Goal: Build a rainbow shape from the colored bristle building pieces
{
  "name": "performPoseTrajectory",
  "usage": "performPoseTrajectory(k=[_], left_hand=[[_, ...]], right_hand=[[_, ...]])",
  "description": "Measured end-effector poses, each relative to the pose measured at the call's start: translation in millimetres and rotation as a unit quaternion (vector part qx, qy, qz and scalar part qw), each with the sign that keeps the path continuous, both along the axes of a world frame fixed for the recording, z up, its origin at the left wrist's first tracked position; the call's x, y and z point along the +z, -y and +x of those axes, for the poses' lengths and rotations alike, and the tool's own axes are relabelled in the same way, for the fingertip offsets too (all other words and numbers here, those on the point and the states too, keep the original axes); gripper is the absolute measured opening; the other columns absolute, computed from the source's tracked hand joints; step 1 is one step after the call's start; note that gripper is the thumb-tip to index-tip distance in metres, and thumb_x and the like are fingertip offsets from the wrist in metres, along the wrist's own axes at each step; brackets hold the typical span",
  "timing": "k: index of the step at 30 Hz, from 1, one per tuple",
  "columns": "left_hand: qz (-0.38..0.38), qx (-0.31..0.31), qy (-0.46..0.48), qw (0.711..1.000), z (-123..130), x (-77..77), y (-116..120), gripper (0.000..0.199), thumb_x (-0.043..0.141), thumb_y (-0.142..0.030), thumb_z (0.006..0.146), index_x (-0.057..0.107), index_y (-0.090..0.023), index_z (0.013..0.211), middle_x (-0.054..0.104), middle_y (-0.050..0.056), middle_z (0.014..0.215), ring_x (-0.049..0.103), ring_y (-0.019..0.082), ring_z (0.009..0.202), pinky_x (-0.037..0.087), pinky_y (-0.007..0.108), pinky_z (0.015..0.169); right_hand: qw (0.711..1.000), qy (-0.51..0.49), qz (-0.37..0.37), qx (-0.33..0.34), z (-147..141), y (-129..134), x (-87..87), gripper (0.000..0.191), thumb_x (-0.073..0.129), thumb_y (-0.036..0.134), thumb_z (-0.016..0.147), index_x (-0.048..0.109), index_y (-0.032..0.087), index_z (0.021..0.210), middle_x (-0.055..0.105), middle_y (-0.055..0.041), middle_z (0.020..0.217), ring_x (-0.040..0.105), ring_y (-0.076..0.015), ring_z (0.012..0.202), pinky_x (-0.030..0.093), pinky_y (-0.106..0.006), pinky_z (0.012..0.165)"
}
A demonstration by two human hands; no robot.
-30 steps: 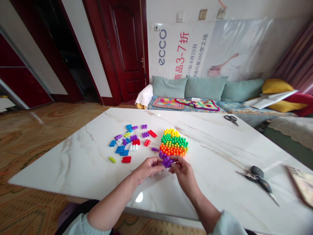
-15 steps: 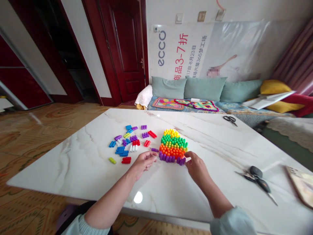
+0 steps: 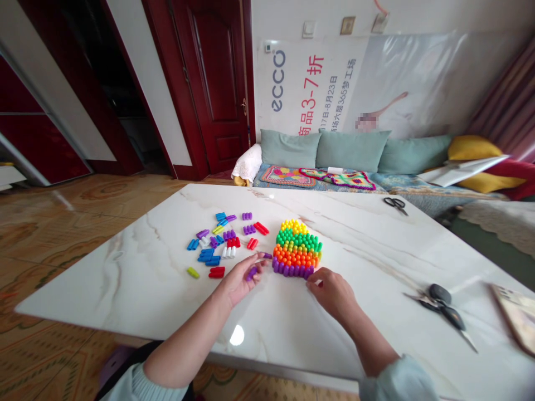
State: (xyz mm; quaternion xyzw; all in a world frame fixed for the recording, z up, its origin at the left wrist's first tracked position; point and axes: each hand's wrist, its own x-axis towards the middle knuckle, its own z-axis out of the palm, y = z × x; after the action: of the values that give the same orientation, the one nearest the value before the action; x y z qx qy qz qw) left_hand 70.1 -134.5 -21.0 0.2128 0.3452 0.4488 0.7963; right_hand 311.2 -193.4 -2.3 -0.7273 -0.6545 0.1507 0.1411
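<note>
A block of upright plastic bullet-shaped pegs stands on the marble-look table in bands of yellow, green, olive, orange and purple. My left hand is just left of it, fingers curled around a purple peg piece. Another purple piece lies at those fingertips, beside the block's left edge. At the front right corner, my right hand has its fingers closed against the end of the purple row. Whatever its fingertips may hold is hidden.
Loose peg pieces in blue, white, red and purple are scattered on the left. A lime piece lies nearest the front. Black-handled scissors and a phone-like object rest on the right. More scissors lie near the far edge.
The purple pieces at the front right corner have moved in line with their row. My right hand has shifted left and lower. My left hand has turned, showing a purple piece in it.
</note>
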Motion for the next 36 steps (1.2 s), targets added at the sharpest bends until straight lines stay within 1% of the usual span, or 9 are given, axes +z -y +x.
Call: performPoseTrajectory(k=[5, 9, 15, 18, 22, 25, 28, 31, 36], left_hand=[[-0.022, 0.015, 0.095, 0.995, -3.5, 9.4, 0.4, 0.025, 0.05, -0.005, 0.078, 0.06, -0.008, 0.101, 0.064, 0.018, 0.107, 0.063, 0.024, 0.106, 0.055, 0.033, 0.088], [0.038, 0.034, 0.007, 0.999, -7.1, 3.9, -1.9, 0.046, 0.047, 0.01, 0.063, 0.061, -0.009, 0.103, 0.067, 0.013, 0.106, 0.062, 0.02, 0.111, 0.045, 0.031, 0.105], [0.157, 0.064, -0.178, 0.969, -16.3, -11.4, -16.0, 0.047, 0.065, -0.002, 0.065, 0.061, -0.015, 0.11, 0.067, 0.01, 0.109, 0.062, 0.022, 0.109, 0.039, 0.04, 0.108], [0.273, 0.055, -0.338, 0.899, -22.4, -14.6, -22.3, 0.042, 0.059, -0.006, 0.07, 0.062, -0.017, 0.11, 0.066, 0.009, 0.113, 0.061, 0.024, 0.11, 0.042, 0.044, 0.105], [0.434, 0.07, -0.563, 0.7, -32.7, -16.1, -26.1, 0.046, 0.051, -0.003, 0.072, 0.064, -0.021, 0.111, 0.061, 0.007, 0.122, 0.053, 0.022, 0.12, 0.036, 0.04, 0.109], [0.451, 0.097, -0.675, 0.576, -41.4, -14.9, -29.6, 0.043, 0.052, -0.008, 0.076, 0.061, -0.019, 0.116, 0.053, 0.011, 0.129, 0.046, 0.024, 0.126, 0.033, 0.04, 0.111], [0.395, 0.114, -0.769, 0.491, -52.2, -9.9, -36.9, 0.042, 0.057, -0.021, 0.081, 0.058, -0.016, 0.123, 0.045, 0.016, 0.136, 0.036, 0.032, 0.133, 0.028, 0.046, 0.113], [0.303, 0.1, -0.828, 0.462, -63.2, -6.0, -48.9, 0.053, 0.057, -0.036, 0.084, 0.051, -0.016, 0.133, 0.042, 0.02, 0.14, 0.03, 0.04, 0.135, 0.025, 0.056, 0.11], [0.317, 0.055, -0.785, 0.529, -67.3, -11.8, -66.5, 0.055, 0.054, -0.04, 0.086, 0.049, -0.013, 0.134, 0.051, 0.018, 0.135, 0.039, 0.033, 0.132, 0.031, 0.046, 0.111]], right_hand=[[0.999, 0.036, -0.019, 0.009, -6.9, 2.3, 1.4, 0.019, 0.056, 0.031, 0.082, 0.069, 0.023, 0.071, 0.069, -0.0033, 0.071, 0.061, -0.0161, 0.067, 0.03, -0.024, 0.055], [0.999, 0.028, -0.004, 0.024, -14.0, 4.6, -2.6, 0.019, 0.055, 0.029, 0.083, 0.067, 0.022, 0.071, 0.069, -0.0028, 0.071, 0.06, -0.015, 0.065, 0.029, -0.024, 0.054], [0.999, 0.007, 0.009, 0.043, -17.3, 5.7, -10.2, 0.016, 0.055, 0.026, 0.082, 0.067, 0.021, 0.072, 0.069, -0.0025, 0.073, 0.06, -0.014, 0.065, 0.031, -0.023, 0.056], [0.998, 0.0, 0.024, 0.053, -19.0, 5.5, -13.5, 0.017, 0.055, 0.026, 0.083, 0.066, 0.02, 0.072, 0.068, -0.0023, 0.075, 0.06, -0.0138, 0.066, 0.031, -0.023, 0.058], [0.996, -0.014, 0.067, 0.064, -24.3, 6.2, -22.3, 0.016, 0.055, 0.027, 0.085, 0.064, 0.02, 0.073, 0.067, -0.0012, 0.078, 0.059, -0.013, 0.067, 0.032, -0.023, 0.058], [0.991, -0.013, 0.108, 0.083, -30.8, 9.7, -30.4, 0.016, 0.053, 0.027, 0.086, 0.061, 0.021, 0.074, 0.065, 0.0004, 0.079, 0.057, -0.0118, 0.065, 0.031, -0.023, 0.057], [0.985, -0.005, 0.141, 0.096, -37.7, 14.4, -36.1, 0.012, 0.053, 0.025, 0.085, 0.058, 0.021, 0.075, 0.063, 0.0014, 0.076, 0.056, -0.0119, 0.066, 0.03, -0.022, 0.058], [0.982, 0.005, 0.161, 0.094, -41.8, 17.0, -38.5, 0.011, 0.051, 0.023, 0.086, 0.055, 0.021, 0.076, 0.061, 0.0011, 0.073, 0.056, -0.0127, 0.067, 0.03, -0.023, 0.058], [0.98, 0.01, 0.169, 0.101, -41.2, 17.0, -40.4, 0.012, 0.049, 0.024, 0.087, 0.053, 0.021, 0.076, 0.061, 0.001, 0.073, 0.055, -0.0126, 0.065, 0.03, -0.023, 0.058]])
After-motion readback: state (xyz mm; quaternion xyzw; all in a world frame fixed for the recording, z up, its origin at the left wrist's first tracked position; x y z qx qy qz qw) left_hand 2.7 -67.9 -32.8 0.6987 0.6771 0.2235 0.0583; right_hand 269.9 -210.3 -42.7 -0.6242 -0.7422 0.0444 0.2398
